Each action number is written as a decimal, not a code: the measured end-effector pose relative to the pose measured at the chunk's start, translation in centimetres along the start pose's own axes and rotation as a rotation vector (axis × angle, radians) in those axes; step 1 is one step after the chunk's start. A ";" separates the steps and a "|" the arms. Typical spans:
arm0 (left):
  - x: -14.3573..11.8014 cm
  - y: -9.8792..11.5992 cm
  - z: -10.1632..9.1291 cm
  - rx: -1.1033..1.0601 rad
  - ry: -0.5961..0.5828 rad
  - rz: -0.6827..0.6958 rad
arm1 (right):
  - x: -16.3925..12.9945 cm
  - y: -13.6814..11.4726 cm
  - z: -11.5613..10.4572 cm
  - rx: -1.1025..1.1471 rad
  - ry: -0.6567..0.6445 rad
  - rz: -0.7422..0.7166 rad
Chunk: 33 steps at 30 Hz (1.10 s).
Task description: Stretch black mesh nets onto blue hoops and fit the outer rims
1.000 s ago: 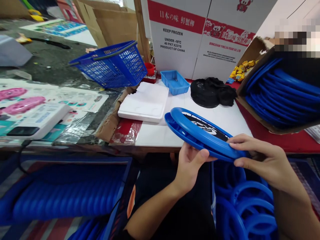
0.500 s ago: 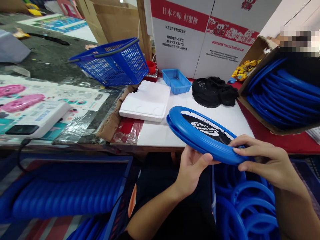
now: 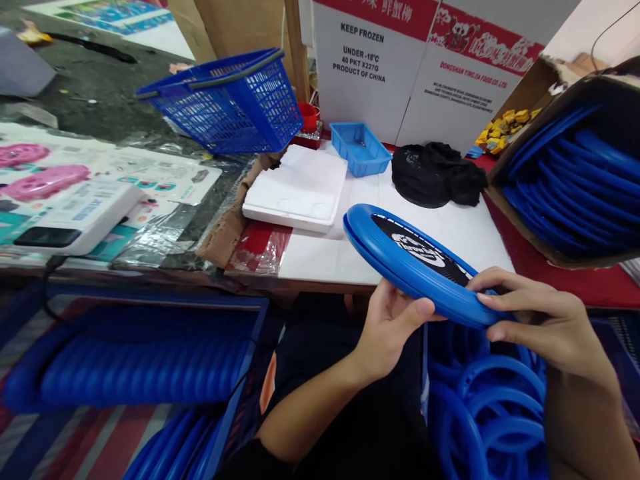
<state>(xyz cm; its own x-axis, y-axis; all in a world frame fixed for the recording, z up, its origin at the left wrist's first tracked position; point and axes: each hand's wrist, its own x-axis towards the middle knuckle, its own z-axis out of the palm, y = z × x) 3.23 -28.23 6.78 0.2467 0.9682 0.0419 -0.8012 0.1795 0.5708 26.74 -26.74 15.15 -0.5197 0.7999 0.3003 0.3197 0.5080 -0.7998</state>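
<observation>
A blue flying disc (image 3: 400,267) is held tilted above the front edge of the table. It has a ringed plastic rim and a black printed fabric centre with white lettering. A thin seam runs between the upper and lower rings of the rim. My left hand (image 3: 395,327) grips the near side, thumb on the outer rim and fingers underneath. On the right end, my right hand (image 3: 540,320) pinches the rim, thumb below and fingers on top. Beyond the disc, black fabric pieces (image 3: 435,175) lie on the white work surface (image 3: 320,257).
A blue basket (image 3: 225,100), a small blue tray (image 3: 360,150) and a white foam block (image 3: 299,187) stand at the back. Blue rings fill a carton (image 3: 515,150) at right, a crate (image 3: 260,327) at lower left, and a pile (image 3: 505,400) below my right hand.
The view has shifted slightly downward. Both hands keep hold of the disc, and the gap between its two rings at the far left end looks narrower.
</observation>
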 end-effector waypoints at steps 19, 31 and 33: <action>-2.8 -4.1 -8.4 0.046 0.585 -0.284 | -5.4 8.3 12.4 -0.652 -0.050 -0.262; -3.8 -6.7 -12.0 0.125 0.619 -0.227 | -10.4 12.8 21.2 0.592 1.016 0.733; -3.9 -7.3 -12.8 0.144 0.643 -0.214 | -10.3 13.2 21.7 0.947 0.956 0.792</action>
<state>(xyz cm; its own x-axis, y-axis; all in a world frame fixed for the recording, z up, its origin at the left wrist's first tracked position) 1.11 -31.10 -8.07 -0.0170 0.8331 -0.5529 -0.6796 0.3960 0.6176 19.14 -35.26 -9.74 0.3288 0.8420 -0.4277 -0.5301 -0.2102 -0.8215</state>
